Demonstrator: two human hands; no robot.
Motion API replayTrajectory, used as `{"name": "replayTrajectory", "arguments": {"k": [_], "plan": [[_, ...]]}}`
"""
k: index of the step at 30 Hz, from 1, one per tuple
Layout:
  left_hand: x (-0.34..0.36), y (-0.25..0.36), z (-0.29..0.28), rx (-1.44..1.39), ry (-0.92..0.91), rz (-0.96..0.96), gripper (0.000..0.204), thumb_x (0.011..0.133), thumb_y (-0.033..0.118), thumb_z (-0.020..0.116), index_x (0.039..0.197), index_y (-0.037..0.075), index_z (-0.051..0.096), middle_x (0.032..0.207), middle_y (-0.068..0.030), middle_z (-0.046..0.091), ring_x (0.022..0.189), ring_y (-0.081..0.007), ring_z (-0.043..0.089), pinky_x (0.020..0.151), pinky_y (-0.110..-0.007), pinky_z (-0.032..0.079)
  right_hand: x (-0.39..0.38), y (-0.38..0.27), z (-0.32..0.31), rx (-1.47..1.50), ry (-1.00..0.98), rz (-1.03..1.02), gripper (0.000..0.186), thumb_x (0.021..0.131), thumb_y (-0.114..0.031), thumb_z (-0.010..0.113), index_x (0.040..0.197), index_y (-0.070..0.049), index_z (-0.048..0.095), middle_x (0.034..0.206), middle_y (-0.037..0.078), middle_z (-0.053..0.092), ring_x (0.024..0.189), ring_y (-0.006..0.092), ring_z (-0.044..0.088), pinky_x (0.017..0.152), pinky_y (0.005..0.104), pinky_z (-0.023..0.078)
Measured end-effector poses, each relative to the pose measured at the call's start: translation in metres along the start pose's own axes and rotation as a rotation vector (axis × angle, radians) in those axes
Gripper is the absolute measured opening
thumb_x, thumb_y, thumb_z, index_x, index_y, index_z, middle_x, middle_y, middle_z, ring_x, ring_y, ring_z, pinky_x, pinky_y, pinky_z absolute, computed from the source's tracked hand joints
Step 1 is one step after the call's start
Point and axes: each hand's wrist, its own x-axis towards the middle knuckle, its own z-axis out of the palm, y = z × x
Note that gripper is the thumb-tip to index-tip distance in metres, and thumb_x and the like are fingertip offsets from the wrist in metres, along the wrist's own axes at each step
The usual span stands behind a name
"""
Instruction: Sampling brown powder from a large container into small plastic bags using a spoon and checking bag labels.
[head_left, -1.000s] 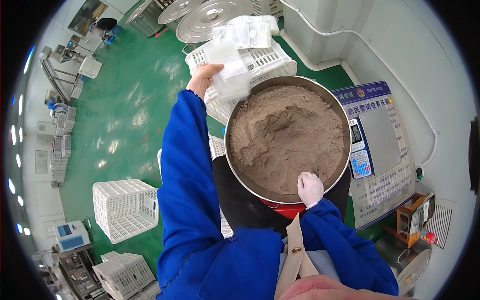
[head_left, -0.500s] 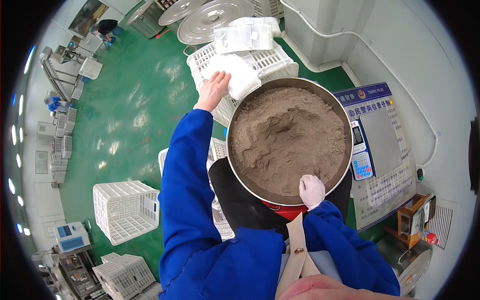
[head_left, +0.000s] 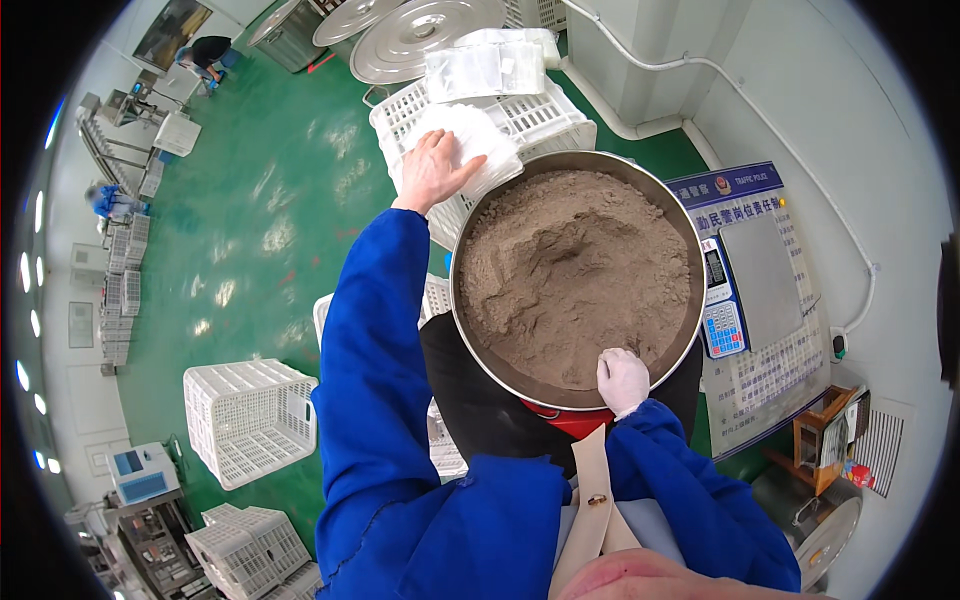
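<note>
My bare left hand [head_left: 437, 172] lies on a stack of thin white pouches or sheets [head_left: 483, 145], fingers stretched out and thumb spread to the side. The stack rests on an upturned white plastic crate [head_left: 545, 118]. In front of me stands a wide round metal pot [head_left: 470, 343] filled with grey-brown powder [head_left: 590, 260], hollowed in the middle. My right hand [head_left: 623, 383], in a white glove, is closed at the pot's near edge, over the powder. Whatever its curled fingers hold, if anything, is hidden.
Clear plastic bags [head_left: 485, 72] lie on the crate's far end. A digital scale [head_left: 755, 285] stands right of the pot on a printed board [head_left: 770, 400]. An open white crate [head_left: 250, 420] sits on the green floor at left. Lidded metal pots [head_left: 430, 40] stand beyond; two people work far left.
My left hand has shifted slightly farther onto the white stack, and its thumb has spread out to the right. My right hand stays at the pot's near edge.
</note>
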Motion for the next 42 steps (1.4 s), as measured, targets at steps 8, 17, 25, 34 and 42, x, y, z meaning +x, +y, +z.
{"name": "replayTrajectory", "arguments": {"k": [8,17,25,34,42], "plan": [[0.009,0.007,-0.007,0.036,-0.117,-0.026,0.083,0.075,0.065,0.067,0.117,-0.007,0.060,0.120,-0.0243,0.063,0.123,-0.0396,0.053,0.101,-0.046,0.044,0.001,-0.004,-0.005,0.008,0.003,0.017,0.012,0.086,-0.016,0.063,0.082,-0.006,0.067,0.088,0.010,0.068,0.083,0.0308,0.066,0.075,0.0422,0.053],[0.008,0.006,-0.010,0.007,-0.089,0.040,0.077,0.074,0.065,0.068,0.104,-0.006,0.064,0.110,-0.0242,0.065,0.114,-0.0397,0.057,0.096,-0.046,0.047,0.000,-0.003,-0.005,0.002,-0.008,0.009,0.017,0.088,-0.021,0.058,0.083,-0.007,0.066,0.087,0.010,0.066,0.084,0.0296,0.065,0.076,0.0421,0.052],[0.007,0.005,-0.011,-0.004,-0.098,0.048,0.076,0.074,0.064,0.068,0.103,-0.005,0.065,0.109,-0.0239,0.065,0.112,-0.0396,0.057,0.096,-0.046,0.046,-0.001,-0.003,-0.004,0.009,0.001,0.011,0.015,0.088,-0.020,0.060,0.083,-0.007,0.066,0.087,0.010,0.067,0.083,0.0296,0.065,0.075,0.0421,0.052],[0.008,-0.003,-0.003,-0.103,-0.062,0.049,0.041,0.083,0.034,0.059,0.102,-0.001,0.065,0.105,-0.0235,0.067,0.106,-0.0397,0.061,0.092,-0.048,0.049,-0.001,-0.003,-0.005,0.030,0.013,0.002,0.016,0.088,-0.021,0.060,0.086,-0.006,0.068,0.090,0.010,0.068,0.084,0.0296,0.065,0.076,0.0420,0.052],[0.010,-0.001,0.001,-0.042,-0.083,0.024,0.019,0.082,0.011,0.054,0.094,0.001,0.064,0.095,-0.0207,0.069,0.089,-0.0395,0.066,0.081,-0.050,0.052,-0.002,-0.002,-0.003,0.023,0.000,0.011,0.016,0.088,-0.021,0.060,0.086,-0.007,0.068,0.089,0.010,0.068,0.084,0.0295,0.065,0.076,0.0421,0.052]]}}
